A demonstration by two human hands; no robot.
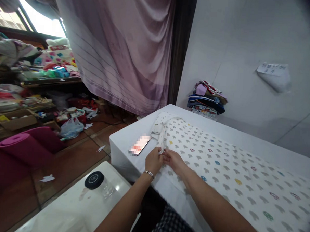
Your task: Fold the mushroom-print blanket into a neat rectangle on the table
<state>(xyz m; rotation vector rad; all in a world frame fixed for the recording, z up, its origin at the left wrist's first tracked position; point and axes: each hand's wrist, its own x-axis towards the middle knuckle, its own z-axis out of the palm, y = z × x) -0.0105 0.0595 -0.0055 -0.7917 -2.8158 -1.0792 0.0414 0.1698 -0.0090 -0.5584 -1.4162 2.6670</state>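
A white cloth with small printed shapes (pixel 232 174) lies spread over a white table (pixel 123 138). My left hand (pixel 153 160), with a bracelet on the wrist, pinches the cloth's white edge strip near the table's front. Right beside it, my right hand (pixel 174 161) is closed on the same edge, the two hands almost touching. A folded end of the cloth (pixel 162 123) lies farther along the edge. A phone (pixel 139 145) rests on the table just left of my hands.
A glass jar with a black lid (pixel 95 181) stands on a low white surface (pixel 71 208) at the front left. A stack of folded clothes (pixel 206 99) sits by the wall. Purple rolls (pixel 20 147), bags and clutter cover the floor and shelves at the left.
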